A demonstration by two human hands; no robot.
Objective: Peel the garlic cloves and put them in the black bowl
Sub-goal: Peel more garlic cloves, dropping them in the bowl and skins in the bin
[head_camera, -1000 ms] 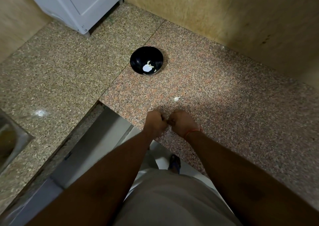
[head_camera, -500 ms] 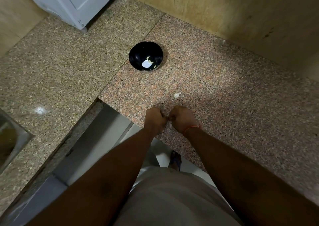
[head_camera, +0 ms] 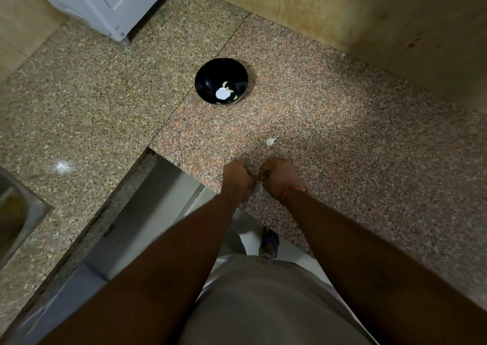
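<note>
The black bowl [head_camera: 208,81] stands on the granite counter at centre, with a few pale peeled garlic cloves [head_camera: 228,94] in its bottom. One unpeeled garlic clove [head_camera: 270,141] lies loose on the counter, just beyond my hands. My left hand [head_camera: 237,178] and my right hand [head_camera: 279,177] are curled knuckles-up side by side near the counter's front edge, fingertips meeting over something small between them. What they pinch is hidden by the fingers; it looks like a garlic clove.
The granite counter [head_camera: 342,139] forms an L around a gap at lower left. A white appliance [head_camera: 110,4] stands at the back left. A steel sink [head_camera: 15,210] edge shows at far left. A tan wall [head_camera: 369,15] bounds the back right.
My hands have drawn slightly apart while staying in the same place. The view has shifted a little; the bowl and loose clove have not moved.
</note>
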